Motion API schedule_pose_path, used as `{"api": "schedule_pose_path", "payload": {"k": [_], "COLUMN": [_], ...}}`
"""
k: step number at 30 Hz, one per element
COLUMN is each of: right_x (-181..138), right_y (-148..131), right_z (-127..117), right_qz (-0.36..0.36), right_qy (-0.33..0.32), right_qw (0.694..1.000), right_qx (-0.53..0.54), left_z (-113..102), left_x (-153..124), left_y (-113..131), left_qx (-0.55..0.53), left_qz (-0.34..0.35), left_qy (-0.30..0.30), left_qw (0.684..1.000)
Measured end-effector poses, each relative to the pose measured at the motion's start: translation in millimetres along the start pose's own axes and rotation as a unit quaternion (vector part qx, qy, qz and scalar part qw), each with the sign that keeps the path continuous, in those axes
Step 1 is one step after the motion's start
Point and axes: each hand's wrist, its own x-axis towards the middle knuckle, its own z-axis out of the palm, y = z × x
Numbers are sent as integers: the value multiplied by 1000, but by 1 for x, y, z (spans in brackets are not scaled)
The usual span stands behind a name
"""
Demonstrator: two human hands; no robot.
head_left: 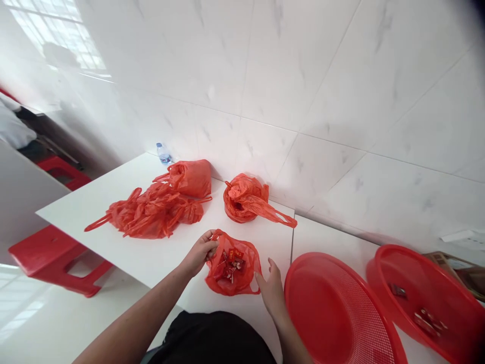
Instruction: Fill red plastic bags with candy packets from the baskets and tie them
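Observation:
A red plastic bag [248,253] lies spread on the white table in front of me, its mouth facing up. Small red-wrapped packets [233,263] show inside it. My left hand [204,250] is closed on the bag's upper left edge, near a handle loop. On the other side, my right hand [272,288] has its thumb and fingers apart beside the bag's right handle; whether the thumb touches the plastic I cannot tell. Just behind the bag stands a bunched red plastic bag [244,197], one handle trailing to the right.
Several filled red bags [151,212] lie at the left. A water bottle [163,153] stands by the tiled wall. To the right are a red basket [322,293] and a red basin [405,268] holding a few packets. A red stool [49,253] is below left.

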Motion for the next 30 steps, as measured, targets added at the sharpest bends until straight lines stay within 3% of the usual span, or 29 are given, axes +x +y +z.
{"api": "schedule_pose_path", "payload": {"k": [3, 6, 8, 12, 15, 17, 21, 24, 26, 28, 30], "right_x": [-5, -7, -6, -12, -23, -29, -34, -33, -29, -22, -13], "right_y": [30, 26, 2, -73, -118, -136, -152, -154, -151, -144, -135], "right_z": [16, 16, 4, -38, -58, -58, -46, -43, -43, -40, -32], "right_qz": [87, 140, 114, 0, -94, -112, -66, -93, -102, -85, -50], "right_qy": [1, -76, -88, -58, -138, -169, -45, 21, 65, 77, 49], "right_qw": [996, 986, 986, 980, 952, 952, 992, 991, 990, 990, 981], "right_qx": [3, 47, 87, 191, 255, 230, 96, 89, 69, 85, 182], "left_z": [-6, -10, -12, -18, -25, -32, -44, -45, -42, -36, -29], "left_x": [0, 2, 4, 6, 7, 8, 9, 6, 3, -1, -6], "left_y": [3, 12, 23, 54, 73, 78, 72, 66, 69, 76, 87], "left_qx": [3, 16, 26, 43, 41, 45, 136, 247, 320, 387, 446], "left_qz": [-6, -15, -17, 16, 54, 64, 36, 27, 58, 106, 150], "left_qy": [1, -4, -13, -31, -40, -45, -36, -37, -36, -36, -54], "left_qw": [1000, 1000, 999, 998, 997, 996, 989, 968, 945, 915, 881]}}
